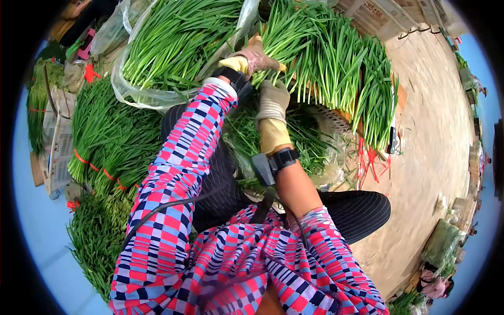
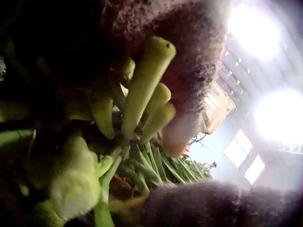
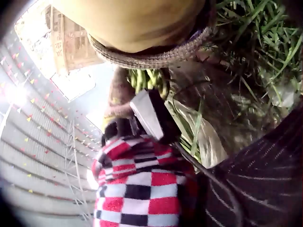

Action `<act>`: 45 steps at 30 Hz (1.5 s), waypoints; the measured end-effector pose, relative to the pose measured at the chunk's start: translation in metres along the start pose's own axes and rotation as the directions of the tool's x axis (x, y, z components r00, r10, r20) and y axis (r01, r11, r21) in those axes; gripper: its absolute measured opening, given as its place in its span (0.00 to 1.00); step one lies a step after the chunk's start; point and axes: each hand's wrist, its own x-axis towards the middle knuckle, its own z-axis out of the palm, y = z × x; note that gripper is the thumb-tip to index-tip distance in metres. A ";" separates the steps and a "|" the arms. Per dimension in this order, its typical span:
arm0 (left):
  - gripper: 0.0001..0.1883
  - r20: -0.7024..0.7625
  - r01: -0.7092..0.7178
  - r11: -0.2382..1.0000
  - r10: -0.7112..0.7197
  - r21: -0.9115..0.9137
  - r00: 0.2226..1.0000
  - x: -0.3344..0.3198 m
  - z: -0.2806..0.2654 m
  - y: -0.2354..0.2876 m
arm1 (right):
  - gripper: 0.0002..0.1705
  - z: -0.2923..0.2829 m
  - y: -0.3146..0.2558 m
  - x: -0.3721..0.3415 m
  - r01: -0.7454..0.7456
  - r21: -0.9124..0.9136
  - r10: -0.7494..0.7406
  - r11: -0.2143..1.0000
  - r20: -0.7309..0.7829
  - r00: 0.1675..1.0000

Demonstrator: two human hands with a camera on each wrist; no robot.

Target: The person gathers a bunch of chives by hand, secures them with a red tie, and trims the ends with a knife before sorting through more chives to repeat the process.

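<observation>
My left hand [image 1: 256, 56], in a stained glove, grips a bunch of green stalks whose cut ends [image 1: 262, 77] point down toward my lap. In the left wrist view, thick pale stalk ends [image 2: 144, 85] stick out close beside the gloved fingers [image 2: 201, 61]. Just below those ends is my gloved right hand [image 1: 274, 100], knuckles up; its fingertips are hidden. The right wrist view has the yellow cuff [image 3: 137, 23] above, with my left hand [image 3: 120, 94] and the stalk ends [image 3: 147, 79] beyond it.
Leafy stalks [image 1: 325, 58] lie fanned out at the upper right. A plastic-lined pile [image 1: 178, 42] sits upper left, over bundles tied with red bands [image 1: 110, 126]. Loose greens [image 1: 302, 139] lie under my right wrist. Red ties [image 1: 371, 163] hang at the right.
</observation>
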 end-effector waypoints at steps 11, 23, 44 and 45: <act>0.59 0.122 0.094 0.951 -0.135 0.293 0.983 -0.006 0.005 0.012 | 0.12 -0.001 0.026 -0.030 -0.211 0.129 0.181 0.969 0.210 0.961; 0.58 0.179 0.015 0.994 0.005 -0.111 0.984 0.011 -0.005 -0.026 | 0.25 -0.065 0.041 -0.022 -0.269 -0.070 0.277 0.961 0.325 0.904; 0.14 0.177 -0.364 0.914 0.334 0.182 0.926 -0.014 -0.040 -0.023 | 0.09 0.009 0.022 0.020 -0.511 0.393 0.171 0.764 0.642 0.748; 0.18 0.158 -0.473 0.860 0.449 0.191 0.880 -0.004 -0.039 -0.036 | 0.09 0.002 0.023 0.014 -0.517 0.400 0.161 0.757 0.653 0.740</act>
